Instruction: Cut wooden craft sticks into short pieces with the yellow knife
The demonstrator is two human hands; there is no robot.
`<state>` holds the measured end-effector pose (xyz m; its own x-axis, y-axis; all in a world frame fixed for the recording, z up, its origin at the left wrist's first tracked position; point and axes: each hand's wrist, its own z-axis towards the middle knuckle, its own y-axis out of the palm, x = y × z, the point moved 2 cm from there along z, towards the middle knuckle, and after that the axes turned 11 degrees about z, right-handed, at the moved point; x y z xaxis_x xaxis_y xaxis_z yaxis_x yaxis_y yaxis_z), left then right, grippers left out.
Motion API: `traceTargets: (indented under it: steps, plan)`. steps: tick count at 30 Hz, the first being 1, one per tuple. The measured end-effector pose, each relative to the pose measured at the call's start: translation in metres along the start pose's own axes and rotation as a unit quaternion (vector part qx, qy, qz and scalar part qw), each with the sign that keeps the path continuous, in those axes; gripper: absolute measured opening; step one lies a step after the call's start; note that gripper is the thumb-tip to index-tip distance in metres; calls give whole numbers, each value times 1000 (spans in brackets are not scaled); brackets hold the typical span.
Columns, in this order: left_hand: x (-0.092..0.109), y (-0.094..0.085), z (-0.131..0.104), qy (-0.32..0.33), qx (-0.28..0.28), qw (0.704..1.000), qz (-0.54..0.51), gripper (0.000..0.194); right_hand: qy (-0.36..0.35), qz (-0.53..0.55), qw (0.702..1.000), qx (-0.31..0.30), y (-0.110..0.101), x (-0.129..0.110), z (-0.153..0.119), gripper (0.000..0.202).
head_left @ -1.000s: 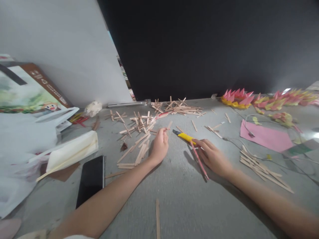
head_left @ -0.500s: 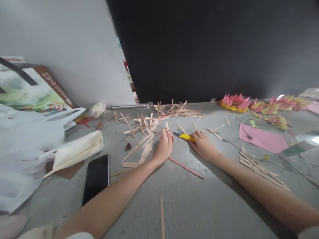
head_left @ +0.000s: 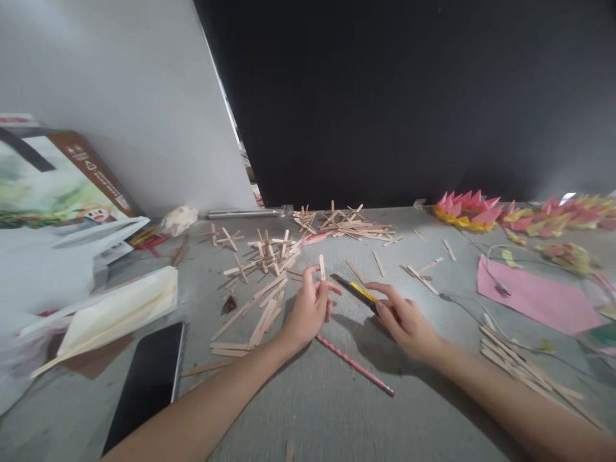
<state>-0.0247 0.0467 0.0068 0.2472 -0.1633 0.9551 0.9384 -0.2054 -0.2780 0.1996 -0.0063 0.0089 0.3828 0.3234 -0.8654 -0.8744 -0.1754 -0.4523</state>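
Observation:
A wooden craft stick (head_left: 322,264) stands upright in my left hand (head_left: 308,308), pinched among bent fingers, with one finger pointing right. My right hand (head_left: 407,324) is closed on a yellow and black utility knife (head_left: 362,292); its dark blade tip points up and left, a short gap from my left hand. Just below my left hand lies a red-striped pencil (head_left: 359,367) with its eraser end to the lower right. Loose craft sticks (head_left: 264,324) lie left of my left hand, and crossed sticks (head_left: 272,250) form a heap behind it.
A black phone (head_left: 147,378) lies by my left forearm, near a plastic bag (head_left: 43,269) and folded paper (head_left: 120,308). To the right are pink paper (head_left: 534,292), a white cable (head_left: 491,263), a stick bundle (head_left: 520,362) and pink-yellow paper decorations (head_left: 466,210). A black panel (head_left: 409,102) rises behind.
My right hand has lifted and turned the knife, so its black side and the yellow strip now show. A finger of my left hand has stretched out to the right. The view has shifted slightly.

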Motion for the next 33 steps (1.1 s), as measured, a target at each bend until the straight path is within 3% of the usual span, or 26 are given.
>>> traceTargets:
  steps: [14,20,26,33]
  plan:
    - [2,0,-6,25,-21,993,111,36,-15,-10,999,-36,-1,-5,1,47]
    - [0,-4,-11,50,33,971,233,35,-9,-11,999,-34,-2,-3,0,47]
    - [2,-4,-13,34,44,952,300,39,23,50,998,-39,0,-4,0,48]
    - [1,-4,-11,-10,34,956,291,38,49,88,994,-34,4,-5,0,47]
